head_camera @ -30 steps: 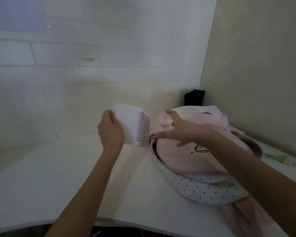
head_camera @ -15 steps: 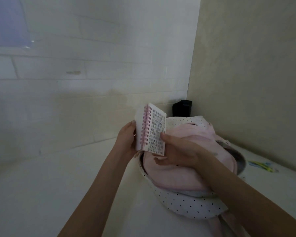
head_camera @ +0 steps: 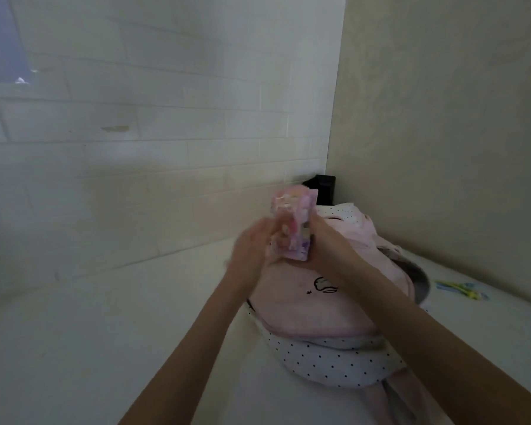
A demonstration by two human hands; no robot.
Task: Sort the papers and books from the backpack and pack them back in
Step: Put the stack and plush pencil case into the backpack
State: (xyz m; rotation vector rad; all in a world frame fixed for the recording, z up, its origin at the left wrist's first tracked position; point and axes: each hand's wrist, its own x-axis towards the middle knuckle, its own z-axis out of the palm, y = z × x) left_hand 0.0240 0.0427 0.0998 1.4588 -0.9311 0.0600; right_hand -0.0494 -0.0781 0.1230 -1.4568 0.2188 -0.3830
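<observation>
A white table [head_camera: 74,348] fills a corner between a tiled wall [head_camera: 135,118] and a beige wall [head_camera: 442,118]. A pink backpack [head_camera: 304,296] with dotted trim lies on it at the right. Above its far left part, both hands hold a blurred pink notebook [head_camera: 292,228] upright: the left hand [head_camera: 252,246] grips its left edge, the right hand [head_camera: 322,240] its right. A black box [head_camera: 325,187] stands in the far corner, and green-blue items [head_camera: 460,289] lie at the far right.
</observation>
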